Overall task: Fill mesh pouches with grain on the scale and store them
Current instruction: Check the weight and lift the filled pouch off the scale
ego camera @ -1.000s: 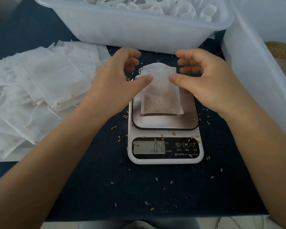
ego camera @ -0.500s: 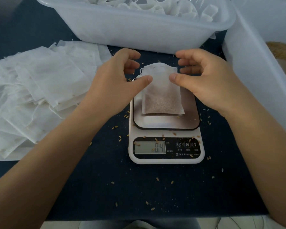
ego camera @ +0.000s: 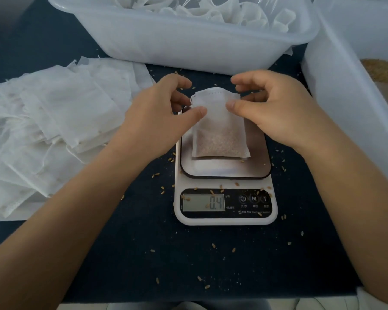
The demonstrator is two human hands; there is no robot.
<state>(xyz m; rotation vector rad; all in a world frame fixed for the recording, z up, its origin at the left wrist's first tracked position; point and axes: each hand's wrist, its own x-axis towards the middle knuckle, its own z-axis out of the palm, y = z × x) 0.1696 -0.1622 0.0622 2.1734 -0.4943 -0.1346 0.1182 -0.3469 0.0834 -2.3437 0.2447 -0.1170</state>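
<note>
Nearest the camera, loose grain kernels (ego camera: 213, 245) lie scattered over the dark table cover (ego camera: 132, 260), spilt from filling by the look of it. Next comes the scale (ego camera: 225, 193), its display (ego camera: 203, 202) reading 0.4 w/ a few kernels on the front panel. On the platform (ego camera: 226, 168) lies a mesh pouch (ego camera: 221, 128), grain settled in its lower half (the part nearest the camera) and the top half flat & empty-looking. A second pouch may lie under it; cannot tell for sure. Both hands work at the pouch's upper corners: left hand (ego camera: 154, 117) pinches the left edge between thumb and curled fingers, right hand (ego camera: 276, 108) pinches the right edge likewise, other fingers arched above the mouth. Held so, I judge, to find the drawstrings at the hem and pull the mouth closed, or to lift the pouch off w/o tipping the grain out; keeping the top corners up keeps the grain at the bottom. To the left, beside the left forearm, a loose pile of empty pouches (ego camera: 49, 130) lies fanned on the cover, within easy reach. Far side, a white tub (ego camera: 188, 43) holds crumpled white pouches w/ strings, prob. the finished ones, so storing looks like a short reach forward. At right a second white tub (ego camera: 345, 104) stands; a patch of brown grain (ego camera: 383, 71) shows in it at the frame edge, the supply, I'd say.
</note>
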